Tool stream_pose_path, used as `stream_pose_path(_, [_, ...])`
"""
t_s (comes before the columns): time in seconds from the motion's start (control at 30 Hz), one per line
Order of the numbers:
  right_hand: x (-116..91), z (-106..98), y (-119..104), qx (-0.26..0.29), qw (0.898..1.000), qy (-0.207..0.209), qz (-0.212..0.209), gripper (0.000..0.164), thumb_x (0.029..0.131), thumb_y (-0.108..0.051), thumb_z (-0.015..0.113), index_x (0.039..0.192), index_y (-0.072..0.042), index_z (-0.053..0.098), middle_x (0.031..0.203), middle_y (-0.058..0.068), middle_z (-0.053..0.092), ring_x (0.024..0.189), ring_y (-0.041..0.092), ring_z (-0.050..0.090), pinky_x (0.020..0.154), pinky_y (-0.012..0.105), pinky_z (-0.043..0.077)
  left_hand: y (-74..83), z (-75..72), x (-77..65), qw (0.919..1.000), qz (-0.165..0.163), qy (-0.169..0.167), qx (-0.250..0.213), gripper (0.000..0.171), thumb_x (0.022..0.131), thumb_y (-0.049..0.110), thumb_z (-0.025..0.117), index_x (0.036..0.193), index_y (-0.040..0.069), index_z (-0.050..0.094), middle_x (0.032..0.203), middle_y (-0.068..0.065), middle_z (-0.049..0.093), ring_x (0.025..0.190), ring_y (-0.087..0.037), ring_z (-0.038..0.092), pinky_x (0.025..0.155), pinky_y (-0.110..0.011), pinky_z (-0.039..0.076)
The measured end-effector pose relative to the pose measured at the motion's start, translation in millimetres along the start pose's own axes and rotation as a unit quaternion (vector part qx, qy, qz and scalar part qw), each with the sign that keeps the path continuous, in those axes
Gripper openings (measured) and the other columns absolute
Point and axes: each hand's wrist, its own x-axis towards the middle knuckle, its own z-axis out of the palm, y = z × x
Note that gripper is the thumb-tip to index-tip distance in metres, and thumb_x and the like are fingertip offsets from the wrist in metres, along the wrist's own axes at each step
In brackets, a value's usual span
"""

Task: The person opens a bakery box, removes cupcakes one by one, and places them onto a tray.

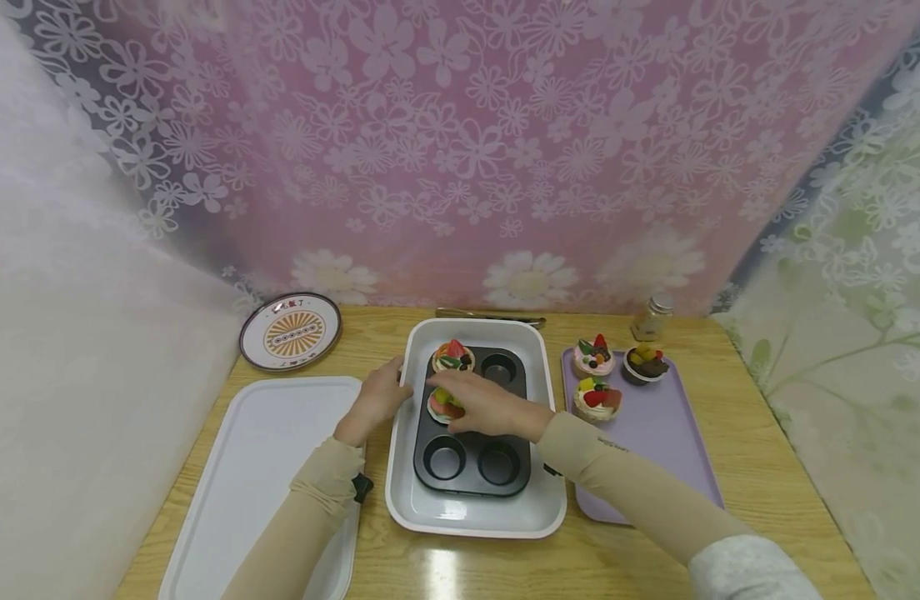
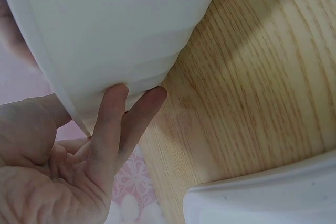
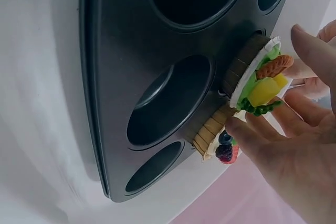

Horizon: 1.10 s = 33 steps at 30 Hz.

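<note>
Pink floral cloth (image 1: 445, 167) spans the upper frame behind a wood-grain table (image 1: 767, 467); a white basin (image 1: 477, 532) stands at lower centre, with a dark muffin tin (image 1: 471, 461) inside it; two toy cupcakes occupy the tin's left column, a rear cupcake (image 1: 453, 358) and a middle cupcake (image 3: 268, 92) with green, yellow and brown topping; the right hand (image 1: 493, 406) is positioned over the middle cupcake, its fingers spread about the topping with a gap on one side; whether any fingertip makes contact cannot be determined; the left hand (image 1: 375, 400) grips the basin's left rim, thumb to the inside, two straight fingers against the outer wall; a lilac tray (image 1: 658, 425) at lower right carries three further cupcakes (image 1: 598, 400) near its far edge; a small lidded jar (image 1: 652, 323) stands behind this tray; a white tray (image 1: 272, 442) lies at lower left, with a round patterned plate (image 1: 291, 331) beyond it; a slender utensil (image 1: 497, 317) lies behind the basin.
</note>
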Motion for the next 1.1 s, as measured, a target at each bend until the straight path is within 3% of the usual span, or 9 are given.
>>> stream_pose_path(0.47, [10.0, -3.1, 1.7, -0.049, 0.998, -0.046, -0.004, 0.078, 0.088, -0.011, 0.085, 0.156, -0.004, 0.048, 0.164, 0.016, 0.045, 0.153, 0.034, 0.042, 0.127, 0.051, 0.037, -1.7, 0.7, 1.4, 1.0, 0.001, 0.0, -0.006, 0.062, 0.096, 0.008, 0.061, 0.156, 0.001, 0.046, 0.132, -0.026, 0.069, 0.113, -0.037, 0.071, 0.087, -0.045, 0.063])
stream_pose_path(0.63, [10.5, -4.2, -1.4, -0.072, 0.996, -0.058, -0.005, 0.079, 0.084, -0.009, 0.088, 0.154, -0.007, 0.051, 0.16, 0.01, 0.049, 0.151, 0.031, 0.044, 0.126, 0.049, 0.039, -2.6, 1.1, 3.1, 1.0, 0.002, 0.002, -0.005, 0.063, 0.095, 0.008, 0.061, 0.156, 0.001, 0.046, 0.131, -0.025, 0.07, 0.111, -0.035, 0.071, 0.087, -0.044, 0.063])
stream_pose_path(0.83, [12.4, -4.6, -1.5, -0.096, 0.993, -0.06, -0.02, 0.076, 0.081, -0.001, 0.087, 0.149, -0.01, 0.056, 0.154, 0.006, 0.053, 0.147, 0.028, 0.048, 0.124, 0.047, 0.042, -2.8, 1.3, 2.9, 1.0, 0.001, 0.002, -0.001, 0.063, 0.095, 0.008, 0.061, 0.156, 0.001, 0.046, 0.128, -0.025, 0.071, 0.107, -0.034, 0.071, 0.084, -0.043, 0.063])
stream_pose_path(1.1, [18.7, -2.0, 4.6, -0.111, 0.991, -0.063, -0.038, 0.071, 0.081, -0.004, 0.089, 0.144, -0.013, 0.058, 0.147, 0.003, 0.057, 0.139, 0.025, 0.052, 0.123, 0.044, 0.043, -0.7, 0.6, 1.1, 1.0, -0.006, -0.001, 0.002, 0.063, 0.097, 0.01, 0.061, 0.157, 0.001, 0.044, 0.131, -0.025, 0.07, 0.109, -0.035, 0.071, 0.085, -0.043, 0.063])
